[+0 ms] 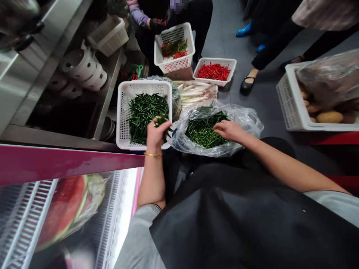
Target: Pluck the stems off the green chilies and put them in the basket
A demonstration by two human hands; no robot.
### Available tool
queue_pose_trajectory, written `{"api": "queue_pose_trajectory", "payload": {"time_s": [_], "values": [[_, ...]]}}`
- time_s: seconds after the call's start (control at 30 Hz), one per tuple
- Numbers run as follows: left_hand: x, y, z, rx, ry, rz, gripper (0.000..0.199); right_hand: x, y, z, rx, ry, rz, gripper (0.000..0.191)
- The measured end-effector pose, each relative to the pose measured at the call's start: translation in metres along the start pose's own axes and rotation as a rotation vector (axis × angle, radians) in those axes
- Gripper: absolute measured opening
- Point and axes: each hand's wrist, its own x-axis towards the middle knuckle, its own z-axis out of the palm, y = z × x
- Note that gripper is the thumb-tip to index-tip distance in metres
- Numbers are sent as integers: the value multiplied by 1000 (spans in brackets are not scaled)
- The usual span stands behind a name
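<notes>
My left hand (157,131) is closed round a small bunch of green chilies (160,120), over the near right part of a white basket (122,116). That basket holds many dark green chilies (144,112). To its right lies an open clear plastic bag (249,116) with green chilies and cut-off stems (206,136) inside. Over the bag's right side is my right hand (228,130), its fingers bent and thumb close to the fingertips; whether something small is between them cannot be made out.
Beyond the bag lie pale leek-like stalks (198,93) and a basket of red chilies (214,71). A person in black gloves (157,24) sits behind another basket (174,65). A potato crate (291,108) stands right, steel shelving (108,89) left, a lit fridge (123,209) near left.
</notes>
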Motion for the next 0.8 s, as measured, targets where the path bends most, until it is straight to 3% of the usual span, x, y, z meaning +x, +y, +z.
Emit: {"api": "queue_pose_trajectory", "payload": {"time_s": [0.07,0.13,0.23,0.3,0.37,0.43,0.53,0.6,0.7,0.8], "values": [[33,7,-35,272,164,138,37,-4,-9,3,-108,-155,-94,26],[63,7,-59,514,159,159,53,-4,-22,13,-198,-272,-206,24],[78,5,-61,711,180,185,67,1,-34,28,-242,-304,-274,24],[59,4,-39,679,232,250,58,6,-32,27,-156,-236,-243,22],[24,0,-3,533,169,298,41,10,-25,19,61,-121,-130,18],[-14,-8,37,401,-86,278,27,10,-21,8,389,-41,24,16],[-52,-29,88,232,-529,136,18,3,-27,1,777,-46,146,19],[-62,-43,105,99,-677,-55,23,-6,-36,5,755,-9,101,18],[-68,-57,112,-51,-770,-341,28,-16,-43,18,432,122,-6,18],[-65,-65,109,-97,-821,-495,29,-7,-32,24,128,67,11,26]]}}
